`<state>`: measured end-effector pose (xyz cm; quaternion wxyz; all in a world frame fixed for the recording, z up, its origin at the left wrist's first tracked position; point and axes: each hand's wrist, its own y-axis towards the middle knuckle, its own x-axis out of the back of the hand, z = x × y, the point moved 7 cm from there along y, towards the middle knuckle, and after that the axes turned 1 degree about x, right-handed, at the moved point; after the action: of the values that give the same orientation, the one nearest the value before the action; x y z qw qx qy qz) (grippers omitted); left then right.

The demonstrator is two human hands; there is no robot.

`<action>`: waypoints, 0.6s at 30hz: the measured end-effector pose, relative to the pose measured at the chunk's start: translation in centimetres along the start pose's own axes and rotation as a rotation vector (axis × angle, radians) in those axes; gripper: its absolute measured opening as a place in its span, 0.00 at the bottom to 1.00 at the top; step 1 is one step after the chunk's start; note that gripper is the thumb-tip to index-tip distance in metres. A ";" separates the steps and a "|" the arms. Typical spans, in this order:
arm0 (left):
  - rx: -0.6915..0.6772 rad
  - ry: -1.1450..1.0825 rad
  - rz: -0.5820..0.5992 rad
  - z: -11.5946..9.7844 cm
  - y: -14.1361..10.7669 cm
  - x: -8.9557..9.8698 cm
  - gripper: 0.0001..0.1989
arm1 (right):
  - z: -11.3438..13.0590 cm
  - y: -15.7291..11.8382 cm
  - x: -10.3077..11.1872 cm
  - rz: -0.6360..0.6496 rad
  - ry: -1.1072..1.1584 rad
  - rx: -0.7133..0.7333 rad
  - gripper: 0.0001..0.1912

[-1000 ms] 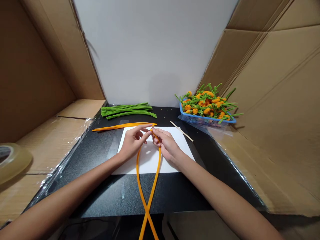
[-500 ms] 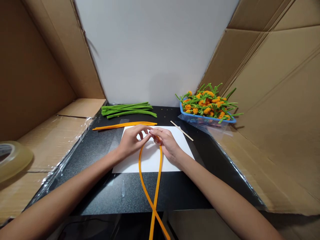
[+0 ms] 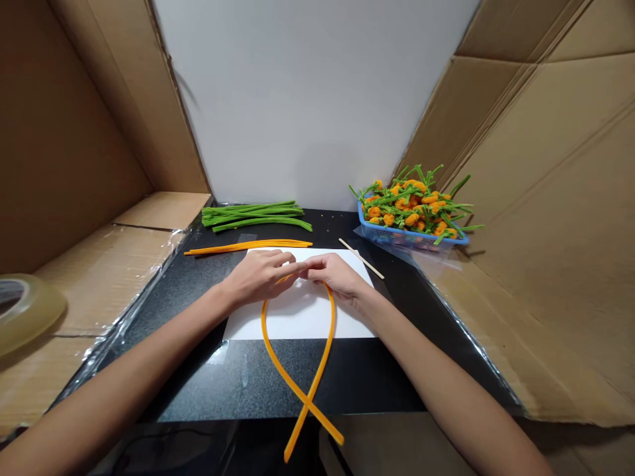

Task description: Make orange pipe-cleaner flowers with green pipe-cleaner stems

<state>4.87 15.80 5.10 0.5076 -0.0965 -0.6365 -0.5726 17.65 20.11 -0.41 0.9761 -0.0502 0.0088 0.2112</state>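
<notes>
An orange pipe cleaner (image 3: 297,357) forms a long loop whose two legs cross on the black counter (image 3: 367,383), just short of the counter's front edge. Both ends project past that edge, and the upper part of the loop lies on a white paper sheet (image 3: 297,317). The top of the loop passes beneath the left hand (image 3: 258,277) and the right hand (image 3: 335,276), which rest side by side over the upper half of the sheet. The fingers (image 3: 290,268) of both hands are extended and nearly flat, and the fingertips of the two hands meet at the center. The hands hide the top of the loop, so it cannot be determined whether the fingers are gripping the pipe cleaner. A straight orange pipe cleaner bundle (image 3: 248,246) lies along the far edge of the sheet, with a green pipe cleaner bundle (image 3: 253,216) behind it. A thin wooden stick (image 3: 362,258) lies to the right of the sheet. Farther right, a blue plastic basket (image 3: 411,237) holds a heap of orange and green pipe cleaner pieces (image 3: 411,203). A roll of clear tape (image 3: 20,314) lies on a cardboard panel (image 3: 99,291) to the left of the counter.
</notes>
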 end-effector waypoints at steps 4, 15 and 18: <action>0.046 -0.017 -0.037 0.1 -0.2 -0.3 0.10 | 0.3 -0.2 -0.2 -0.023 -0.024 0.032 0.08; 0.121 0.068 -0.058 0.6 -0.4 -0.5 0.07 | 1.4 -0.4 -0.7 -0.163 -0.079 0.117 0.04; 0.128 0.065 -0.087 0.5 -0.3 -0.3 0.07 | 1.4 -0.4 -0.7 -0.171 -0.076 0.144 0.07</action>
<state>4.56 16.23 4.74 0.5077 -0.0178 -0.6586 -0.5551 17.16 19.61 1.08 0.9913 0.0273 -0.0174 0.1279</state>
